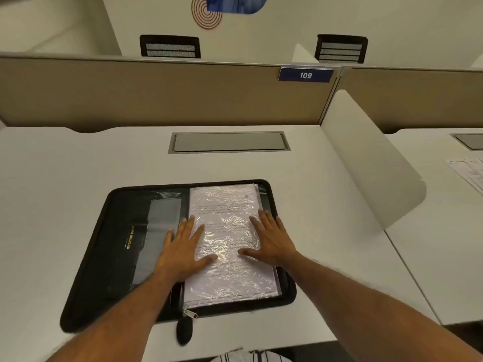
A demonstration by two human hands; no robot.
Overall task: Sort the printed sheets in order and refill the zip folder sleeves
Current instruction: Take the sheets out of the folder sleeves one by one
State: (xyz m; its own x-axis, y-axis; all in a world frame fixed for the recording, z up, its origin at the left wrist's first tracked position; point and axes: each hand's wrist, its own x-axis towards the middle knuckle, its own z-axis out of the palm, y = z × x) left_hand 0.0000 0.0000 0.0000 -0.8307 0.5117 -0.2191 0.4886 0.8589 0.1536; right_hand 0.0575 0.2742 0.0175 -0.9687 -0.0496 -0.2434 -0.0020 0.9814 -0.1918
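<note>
Glare on the sleeve [235, 280] blurs the print of the sheet [222, 202]; the right edge crops the neighbouring papers [467, 173].
</note>
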